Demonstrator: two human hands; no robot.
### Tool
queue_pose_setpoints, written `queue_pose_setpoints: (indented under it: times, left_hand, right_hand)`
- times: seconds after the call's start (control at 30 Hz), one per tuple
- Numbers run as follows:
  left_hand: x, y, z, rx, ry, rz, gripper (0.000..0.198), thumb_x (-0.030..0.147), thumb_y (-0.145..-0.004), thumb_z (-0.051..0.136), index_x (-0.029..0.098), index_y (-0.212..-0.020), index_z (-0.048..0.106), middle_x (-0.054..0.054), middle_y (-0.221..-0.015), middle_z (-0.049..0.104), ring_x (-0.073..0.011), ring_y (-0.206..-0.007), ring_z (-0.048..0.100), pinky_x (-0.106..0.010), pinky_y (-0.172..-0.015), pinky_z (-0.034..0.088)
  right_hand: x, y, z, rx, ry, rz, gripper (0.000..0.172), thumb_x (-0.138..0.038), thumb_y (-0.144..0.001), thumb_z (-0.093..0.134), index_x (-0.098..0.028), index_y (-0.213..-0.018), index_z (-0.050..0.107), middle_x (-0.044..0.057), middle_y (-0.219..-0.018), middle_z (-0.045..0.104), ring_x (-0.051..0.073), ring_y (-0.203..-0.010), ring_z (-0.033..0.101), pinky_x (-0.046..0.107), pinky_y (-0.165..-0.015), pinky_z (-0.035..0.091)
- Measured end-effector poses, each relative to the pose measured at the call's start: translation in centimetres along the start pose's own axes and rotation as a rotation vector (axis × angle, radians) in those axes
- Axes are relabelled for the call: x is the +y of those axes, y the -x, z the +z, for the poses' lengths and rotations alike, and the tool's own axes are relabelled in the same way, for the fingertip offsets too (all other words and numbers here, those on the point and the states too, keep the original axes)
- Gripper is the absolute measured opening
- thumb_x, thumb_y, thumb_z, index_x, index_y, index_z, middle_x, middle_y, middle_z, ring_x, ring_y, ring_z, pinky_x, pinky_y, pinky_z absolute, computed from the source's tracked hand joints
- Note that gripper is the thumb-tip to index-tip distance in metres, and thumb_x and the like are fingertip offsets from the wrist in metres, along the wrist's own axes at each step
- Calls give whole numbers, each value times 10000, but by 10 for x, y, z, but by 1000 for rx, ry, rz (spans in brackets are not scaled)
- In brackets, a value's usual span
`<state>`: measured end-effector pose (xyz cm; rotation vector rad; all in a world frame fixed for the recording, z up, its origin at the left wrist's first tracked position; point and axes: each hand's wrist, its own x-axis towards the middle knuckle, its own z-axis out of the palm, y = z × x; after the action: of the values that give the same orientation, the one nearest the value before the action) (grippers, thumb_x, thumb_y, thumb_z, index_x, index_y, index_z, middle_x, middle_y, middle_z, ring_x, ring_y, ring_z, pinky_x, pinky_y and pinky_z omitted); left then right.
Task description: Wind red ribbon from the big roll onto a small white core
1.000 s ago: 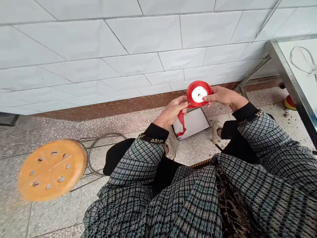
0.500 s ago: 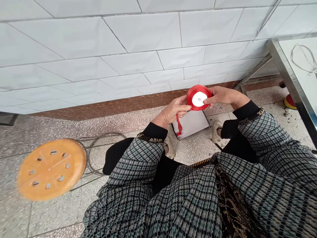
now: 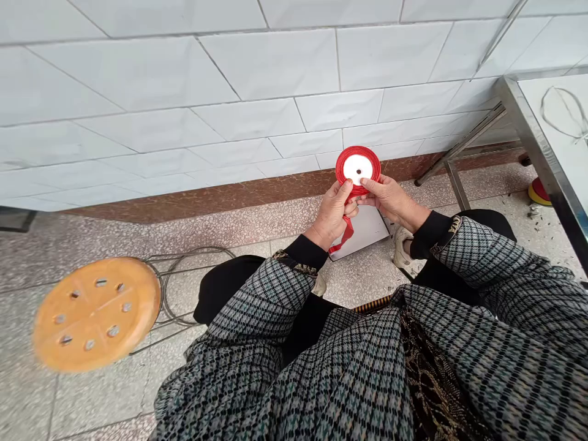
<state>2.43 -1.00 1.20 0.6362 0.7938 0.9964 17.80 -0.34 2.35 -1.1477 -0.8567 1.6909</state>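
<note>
Both hands pinch the red ribbon spool (image 3: 358, 164), which is in the air near two o'clock from the middle of the view. The left hand (image 3: 331, 211) has it at the disc's seven o'clock and the right hand (image 3: 392, 199) at its five, thumbs on the white face, fingers closed on the lower edge. The paired grip probably steadies the disc and leaves its broad face turned toward the wearer. A loose ribbon tail (image 3: 348, 229) hangs from the left hand, toward the spool's seven o'clock; whether it touches the flat white box-like piece (image 3: 371, 228) on the floor behind is hard to tell.

That piece sits at the spool's six o'clock, between the wearer's feet. The floor (image 3: 105, 392) is speckled stone, running up to a brown skirting (image 3: 220, 199) and a white tiled wall (image 3: 271, 64) at twelve. An orange stool (image 3: 96, 313) with holes in its seat stands at about eight. Toward three o'clock, a metal-edged white worktop (image 3: 569, 162) bears a wire loop (image 3: 542, 110).
</note>
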Motion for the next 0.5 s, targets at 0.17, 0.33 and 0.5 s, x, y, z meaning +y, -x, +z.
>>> queue_pose_setpoints:
  times: [0.17, 0.33, 0.5]
  left_hand:
    - [11, -2, -8, -110, -59, -72, 438, 511, -775, 836, 197, -851, 540, 111, -550, 376, -12, -406, 233, -203, -414, 169]
    - [25, -3, -18, -218, -97, -169, 469, 394, -659, 940, 180, -903, 602, 105, -560, 393, -8, -423, 256, -196, -419, 158]
    - [30, -3, -23, -235, -164, -167, 497, 392, -674, 932, 187, -1044, 673, 77, -614, 436, -8, -442, 266, -200, -430, 133]
  right_hand:
    - [-13, -5, -12, -118, 72, 49, 373, -380, -751, 897, -156, -950, 675, 20, -801, 707, 102, -623, 634, 280, -686, 641]
    - [-43, -7, -30, -184, 254, 110, 297, -282, -735, 907, -147, -923, 721, 36, -765, 716, 115, -594, 634, 282, -608, 646]
    - [-63, -3, -41, -276, 498, 167, 269, -211, -715, 907, -171, -944, 773, 41, -777, 756, 134, -580, 662, 278, -552, 632]
